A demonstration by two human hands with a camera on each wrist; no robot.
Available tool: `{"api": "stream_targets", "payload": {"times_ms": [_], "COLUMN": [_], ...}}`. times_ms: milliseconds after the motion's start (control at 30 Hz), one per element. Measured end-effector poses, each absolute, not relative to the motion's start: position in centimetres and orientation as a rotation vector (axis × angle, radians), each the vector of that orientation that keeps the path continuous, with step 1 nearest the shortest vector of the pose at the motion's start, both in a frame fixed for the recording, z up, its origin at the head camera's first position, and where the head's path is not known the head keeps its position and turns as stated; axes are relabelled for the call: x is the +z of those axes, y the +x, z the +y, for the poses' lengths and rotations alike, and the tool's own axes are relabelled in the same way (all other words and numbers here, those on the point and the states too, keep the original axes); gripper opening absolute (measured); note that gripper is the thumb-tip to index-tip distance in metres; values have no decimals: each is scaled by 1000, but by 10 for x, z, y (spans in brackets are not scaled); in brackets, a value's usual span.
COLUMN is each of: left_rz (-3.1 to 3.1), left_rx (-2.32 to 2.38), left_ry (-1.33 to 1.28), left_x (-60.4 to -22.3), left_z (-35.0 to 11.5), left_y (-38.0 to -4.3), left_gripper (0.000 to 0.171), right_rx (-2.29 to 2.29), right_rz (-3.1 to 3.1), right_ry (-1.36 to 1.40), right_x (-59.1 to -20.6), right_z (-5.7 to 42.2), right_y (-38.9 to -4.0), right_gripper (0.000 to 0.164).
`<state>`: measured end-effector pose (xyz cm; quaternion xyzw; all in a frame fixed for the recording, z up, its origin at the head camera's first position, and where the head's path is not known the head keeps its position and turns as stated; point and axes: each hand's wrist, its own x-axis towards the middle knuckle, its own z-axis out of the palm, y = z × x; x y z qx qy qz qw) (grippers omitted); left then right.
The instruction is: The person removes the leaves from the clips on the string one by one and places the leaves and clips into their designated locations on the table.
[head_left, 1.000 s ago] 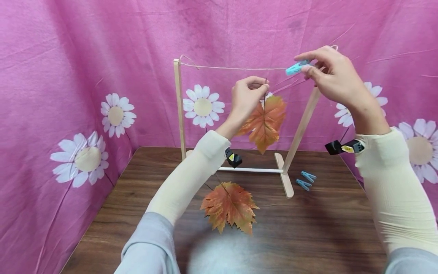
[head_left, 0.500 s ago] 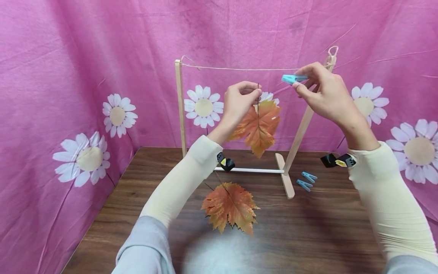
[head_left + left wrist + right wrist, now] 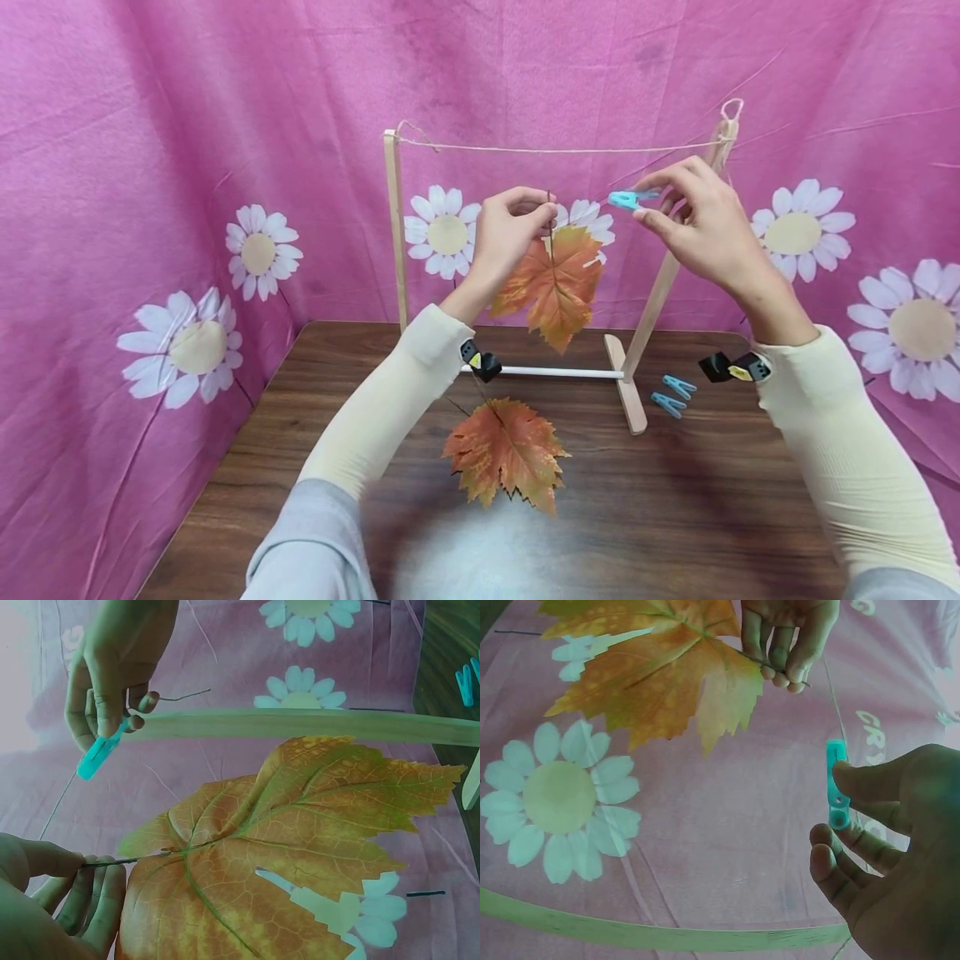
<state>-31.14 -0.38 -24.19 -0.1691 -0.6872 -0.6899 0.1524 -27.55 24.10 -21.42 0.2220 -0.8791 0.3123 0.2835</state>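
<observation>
My left hand (image 3: pixel 510 233) pinches the stem of an orange artificial maple leaf (image 3: pixel 555 287), which hangs below the fingertips. In the left wrist view the leaf (image 3: pixel 255 840) fills the middle, its thin stem between thumb and fingers. To the right, my right hand (image 3: pixel 705 217) holds a light blue clothespin (image 3: pixel 628 200) between thumb and fingers, its tip toward the leaf's stem but apart from it. The right wrist view shows the clothespin (image 3: pixel 837 784) under the thumb. Both hands are below the string (image 3: pixel 525 150) tied across the wooden frame (image 3: pixel 652 317).
A second maple leaf (image 3: pixel 506 454) lies on the brown wooden table (image 3: pixel 675 508), near the front. Two more blue clothespins (image 3: pixel 673 396) lie right of the frame's foot (image 3: pixel 626 392). A white rod (image 3: pixel 562 372) joins the frame low down. Behind hangs a pink flowered cloth (image 3: pixel 337 75).
Both hands have moved down and to the left, the left with the leaf and the right with the clothespin. The clothespin has come away from near the string to below it.
</observation>
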Motion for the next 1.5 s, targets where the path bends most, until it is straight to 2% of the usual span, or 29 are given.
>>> {"api": "stream_targets", "payload": {"times_ms": [467, 1500], "left_rz": [-1939, -1862], "left_rx": [-2021, -2183], "left_ry": [-455, -401], "left_x": [-252, -289], "left_z": [-18, -53], "left_y": [-308, -288], "left_gripper": [13, 11], "right_rx": [727, 733], "right_rz": [-2393, -2409], "right_ry": [587, 645], "right_x": [-232, -272], "right_z": [245, 259], "right_y": [-274, -259], "right_gripper": [22, 24]}}
